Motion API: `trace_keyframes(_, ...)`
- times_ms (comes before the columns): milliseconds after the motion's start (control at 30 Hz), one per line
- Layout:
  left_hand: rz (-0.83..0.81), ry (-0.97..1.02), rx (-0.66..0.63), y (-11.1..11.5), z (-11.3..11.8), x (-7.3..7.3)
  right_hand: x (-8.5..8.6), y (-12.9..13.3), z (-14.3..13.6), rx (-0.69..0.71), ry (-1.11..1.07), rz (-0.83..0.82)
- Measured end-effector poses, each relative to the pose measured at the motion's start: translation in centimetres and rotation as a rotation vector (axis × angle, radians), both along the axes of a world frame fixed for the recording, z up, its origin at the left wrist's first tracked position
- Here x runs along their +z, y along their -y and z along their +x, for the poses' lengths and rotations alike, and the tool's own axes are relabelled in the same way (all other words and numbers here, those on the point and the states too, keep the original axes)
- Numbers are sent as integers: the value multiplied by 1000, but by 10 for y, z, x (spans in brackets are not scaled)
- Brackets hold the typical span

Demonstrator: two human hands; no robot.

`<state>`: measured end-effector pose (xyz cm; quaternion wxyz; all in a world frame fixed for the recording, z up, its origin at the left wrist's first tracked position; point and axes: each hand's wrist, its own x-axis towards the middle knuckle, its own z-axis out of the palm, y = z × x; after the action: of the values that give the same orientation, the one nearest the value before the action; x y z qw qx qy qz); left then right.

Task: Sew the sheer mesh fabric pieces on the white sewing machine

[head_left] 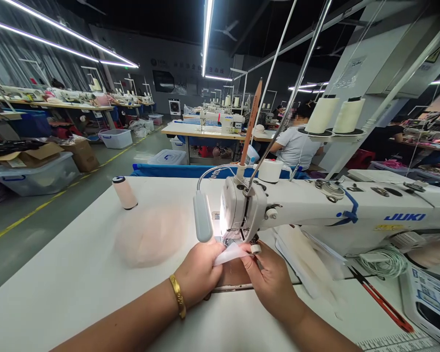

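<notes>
A small piece of sheer white fabric (230,253) is stretched between my two hands, just in front of the needle area of a white sewing machine (293,200). My left hand (200,264) pinches its left end; a gold bracelet (178,296) circles that wrist. My right hand (271,276) grips the other end between thumb and fingers, close under the machine head. A grey lamp (203,217) on a bent neck lights the needle, which I cannot make out clearly. Beige sheer fabric (150,237) lies in a round heap left of the machine.
A peach thread spool (125,193) stands at the table's back left. Right of my hands lie more fabric pieces (310,261), red-handled thread snips (381,298), a coil of pale cord (383,260) and a control box (430,298). A person (298,146) sits beyond the machine.
</notes>
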<state>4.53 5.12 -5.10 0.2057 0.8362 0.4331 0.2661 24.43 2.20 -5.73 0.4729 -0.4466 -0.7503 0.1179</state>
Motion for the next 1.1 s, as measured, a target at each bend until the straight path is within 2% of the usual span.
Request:
trace_keyframes(133, -83, 40, 16, -4, 0, 0, -4, -2, -2, -46, -8, 7)
trace_keyframes(267, -93, 95, -27, -2, 1, 5, -1, -1, 2, 4, -19, 1)
trace_keyframes(367, 42, 80, -102, 6, -2, 4, 7, 3, 9, 168, 116, -48)
trace_keyframes(433, 159, 10, -112, 14, -4, 0, 14, 6, 15, 306, 310, -77)
trace_keyframes(500, 205, -58, -103, 24, -7, -3, 20, 9, 20, 375, 485, -95)
trace_keyframes(567, 175, -86, -95, 33, -9, -4, 23, 11, 22, 369, 565, -109)
trace_keyframes(700, 69, -74, -76, 40, -7, 2, 24, 13, 24, 348, 574, -133)
trace_keyframes(867, -106, -56, 59, 35, -2, 8, 20, 11, 24, 319, 560, -134)
trace_keyframes(1100, 101, -107, -3, 24, -6, -5, 17, 5, 22, 273, 566, -92)
